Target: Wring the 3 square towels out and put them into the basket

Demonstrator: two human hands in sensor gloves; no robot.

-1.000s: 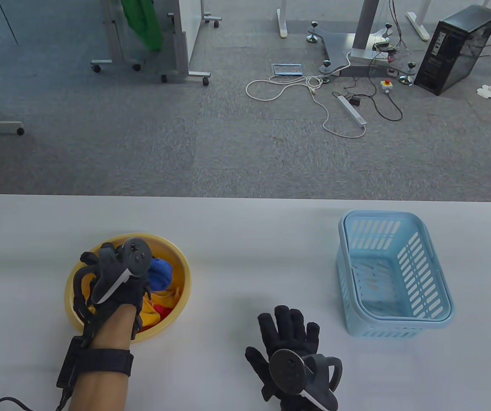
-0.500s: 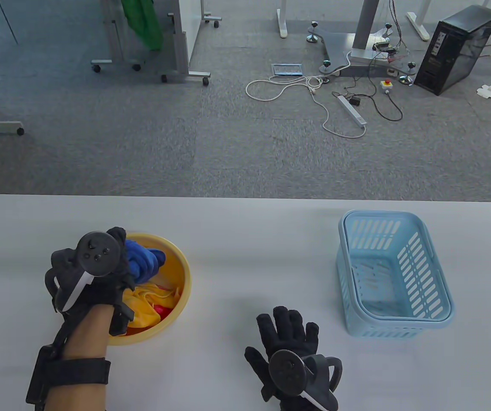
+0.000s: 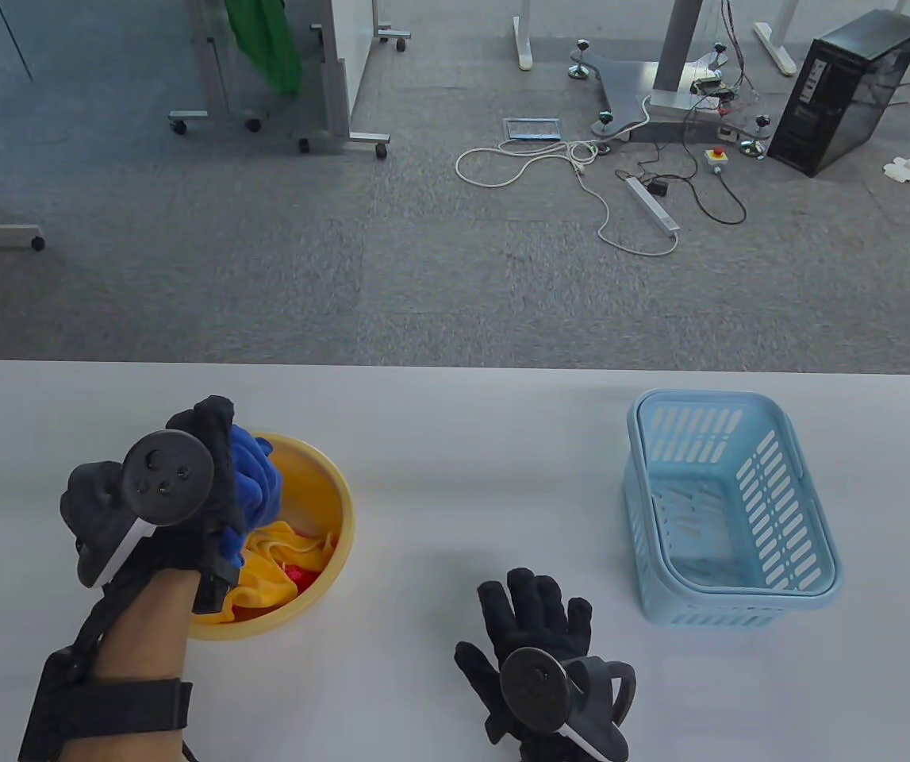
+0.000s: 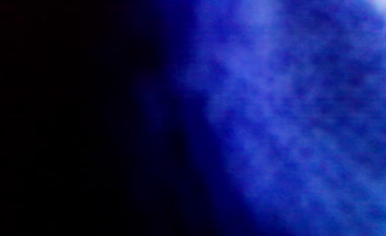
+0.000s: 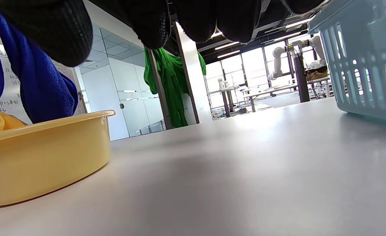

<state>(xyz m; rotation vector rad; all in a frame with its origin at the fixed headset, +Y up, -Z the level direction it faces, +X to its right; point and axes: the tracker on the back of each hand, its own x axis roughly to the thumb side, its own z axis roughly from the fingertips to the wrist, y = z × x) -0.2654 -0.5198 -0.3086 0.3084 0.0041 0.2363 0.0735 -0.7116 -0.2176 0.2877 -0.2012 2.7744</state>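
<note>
1. The left hand (image 3: 177,492) has risen and drawn back toward the near-left since a second ago, when it was reaching down into the bowl (image 3: 339,508).
2. The blue towel (image 3: 252,476) has come up with it: then a lump in the bowl, it now hangs from the hand over the bowl's far-left rim. The left fingers are curled tight round it.
3. The left wrist view is filled by blurred blue cloth (image 4: 294,114), dark on its left half.
4. The yellow towel (image 3: 272,563) has stayed in the bowl, with the red towel (image 3: 300,573) showing just beside it.
5. The right hand (image 3: 538,635) has not moved; it lies flat on the table (image 3: 455,444) near the front edge, fingers spread and holding nothing.
6. The basket (image 3: 812,548), light blue and slotted, stands on the right of the table, well apart from the bowl, with no towel in it.
7. The table is plain and pale grey-white.
8. Beyond it lies grey carpet with a white cable (image 3: 534,163), a power strip (image 3: 653,206), a black computer tower (image 3: 847,91) and wheeled frames; a green cloth (image 3: 268,40) hangs on one.
</note>
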